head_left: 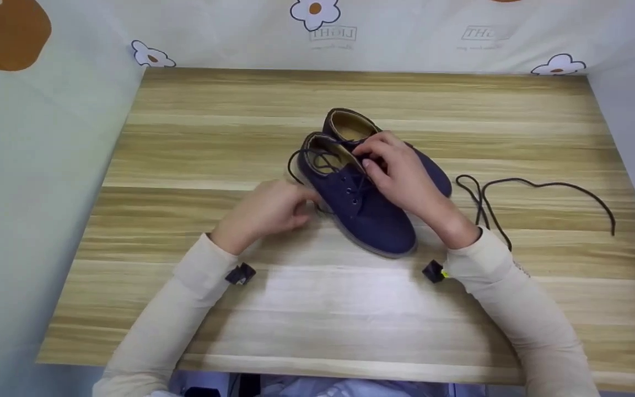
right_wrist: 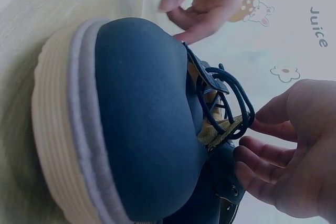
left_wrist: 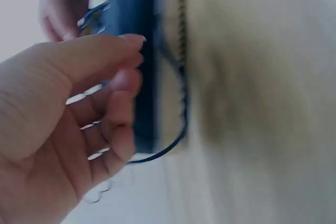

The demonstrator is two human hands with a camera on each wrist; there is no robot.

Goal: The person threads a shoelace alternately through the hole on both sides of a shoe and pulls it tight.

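Observation:
A navy lace-up shoe (head_left: pixel 378 218) lies on the wooden table, its toe pointing to the lower right in the head view. Dark shoelaces (right_wrist: pixel 239 98) cross its eyelets, and a loop hangs down its left side. My right hand (head_left: pixel 405 173) is at the shoe's opening; in the right wrist view its thumb and finger pinch the lace beside the tongue (right_wrist: pixel 226 132). My left hand (head_left: pixel 273 209) hovers by the shoe's left side, fingers loosely bent, with the lace loop (left_wrist: pixel 181 114) just past the fingertips. That hand is blurred.
The matching navy shoe (head_left: pixel 432 171) stands close behind the first, partly covered by it and my right hand. A loose dark shoelace (head_left: pixel 549 183) lies at the right, running under my right forearm. Patterned curtains (head_left: pixel 405 44) enclose the table (head_left: pixel 213 138).

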